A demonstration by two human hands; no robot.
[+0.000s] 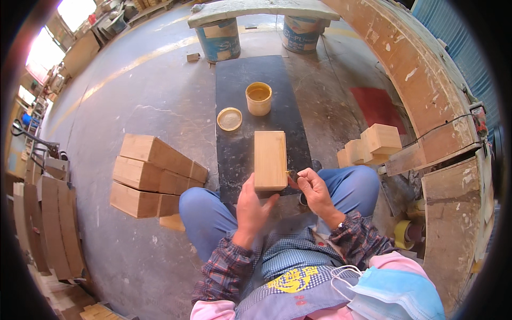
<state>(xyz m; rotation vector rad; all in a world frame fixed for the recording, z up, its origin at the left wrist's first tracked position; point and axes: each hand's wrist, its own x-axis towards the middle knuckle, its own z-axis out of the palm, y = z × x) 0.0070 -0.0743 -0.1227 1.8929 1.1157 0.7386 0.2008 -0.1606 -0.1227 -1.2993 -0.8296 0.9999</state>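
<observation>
The left hand point(250, 209), thumb spread, lies against one wooden block's point(270, 160) left side; grip unconfirmed. The right hand point(317, 193) pinches one small tool point(293, 175) at its right edge. Beyond: one lid point(229, 119), one tub point(258, 104), two buckets point(219, 41).

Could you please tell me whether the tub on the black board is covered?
No, the tub stands open, with its yellowish contents visible inside the rim.

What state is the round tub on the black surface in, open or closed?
Open: nothing covers the tub, and its yellowish inside shows from above.
</observation>
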